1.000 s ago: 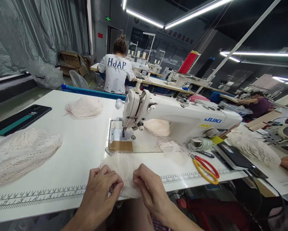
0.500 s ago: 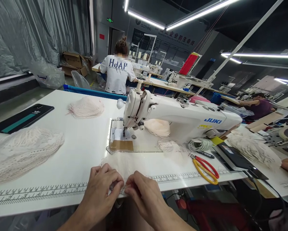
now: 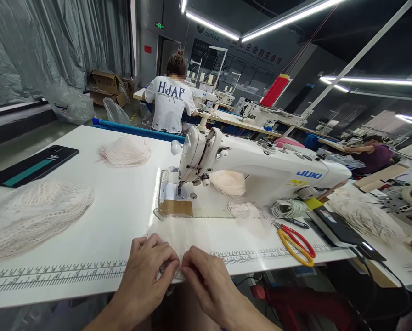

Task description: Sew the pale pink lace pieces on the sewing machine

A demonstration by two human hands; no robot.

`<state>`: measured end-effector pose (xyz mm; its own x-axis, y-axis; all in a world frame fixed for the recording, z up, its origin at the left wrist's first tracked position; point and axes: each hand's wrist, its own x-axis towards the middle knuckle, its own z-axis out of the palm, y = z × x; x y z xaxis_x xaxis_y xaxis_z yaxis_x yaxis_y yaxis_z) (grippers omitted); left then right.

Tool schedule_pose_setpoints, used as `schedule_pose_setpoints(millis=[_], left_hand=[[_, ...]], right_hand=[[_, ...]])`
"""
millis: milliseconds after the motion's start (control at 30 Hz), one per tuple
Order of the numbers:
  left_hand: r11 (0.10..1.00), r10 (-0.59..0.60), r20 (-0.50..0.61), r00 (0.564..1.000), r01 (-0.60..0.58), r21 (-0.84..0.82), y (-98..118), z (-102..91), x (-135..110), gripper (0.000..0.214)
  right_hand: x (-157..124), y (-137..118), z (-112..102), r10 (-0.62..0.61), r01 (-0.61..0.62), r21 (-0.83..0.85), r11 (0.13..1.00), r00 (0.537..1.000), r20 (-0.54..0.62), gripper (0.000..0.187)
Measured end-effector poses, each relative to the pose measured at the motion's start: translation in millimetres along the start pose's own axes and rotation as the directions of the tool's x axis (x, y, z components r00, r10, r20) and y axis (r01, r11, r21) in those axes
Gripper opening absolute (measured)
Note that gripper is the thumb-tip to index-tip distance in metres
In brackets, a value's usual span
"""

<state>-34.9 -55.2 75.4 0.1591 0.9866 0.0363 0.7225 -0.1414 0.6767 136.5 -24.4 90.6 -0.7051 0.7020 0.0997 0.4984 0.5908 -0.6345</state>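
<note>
My left hand [image 3: 150, 271] and my right hand [image 3: 207, 280] meet at the table's front edge, fingertips pinched close together. Between them is a piece of sheer cream fabric [image 3: 176, 232], which spreads flat on the table beyond my fingers. Its near edge is partly hidden by my hands. Just past the fabric stands a white sewing machine [image 3: 257, 161]; its needle and presser foot [image 3: 179, 188] sit over the metal plate, with no fabric seen under them.
Lace pieces [image 3: 36, 216] lie at left, with another lace pile [image 3: 125, 151] behind. A black case [image 3: 33, 165] rests at far left. Right of my hands are red-and-yellow scissors [image 3: 297, 243], a coiled cord [image 3: 288, 208] and a black box [image 3: 336, 225]. A co-worker [image 3: 171, 99] sits ahead.
The view has shifted slightly, so the scene sits a little further right. Both my hands stay pinched at the fabric's near edge, with barely any movement.
</note>
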Motion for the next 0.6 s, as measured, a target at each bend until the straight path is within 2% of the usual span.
schedule_pose_setpoints(millis=[100,233,467,600], left_hand=[[1.0,-0.003,-0.012,1.0,0.003,0.013,0.3,0.4,0.4,0.026],[0.999,-0.004,-0.034,0.999,0.005,0.032,1.1,0.9,1.8,0.025],[0.999,0.015,-0.055,0.998,-0.013,0.041,0.2,2.4,0.7,0.024],[0.999,0.029,-0.053,0.998,-0.027,0.04,-0.1,2.1,0.4,0.025]], right_hand=[[-1.9,0.0,0.5,-0.073,0.075,-0.097,0.992,0.997,0.026,0.013],[-3.3,6.2,4.0,-0.132,0.124,-0.211,0.97,0.991,-0.026,0.013],[0.4,18.5,-1.9,-0.129,0.101,-0.124,0.987,0.963,-0.237,0.014],[-3.0,10.8,-8.7,-0.154,0.139,-0.083,0.987,0.963,-0.221,0.014]])
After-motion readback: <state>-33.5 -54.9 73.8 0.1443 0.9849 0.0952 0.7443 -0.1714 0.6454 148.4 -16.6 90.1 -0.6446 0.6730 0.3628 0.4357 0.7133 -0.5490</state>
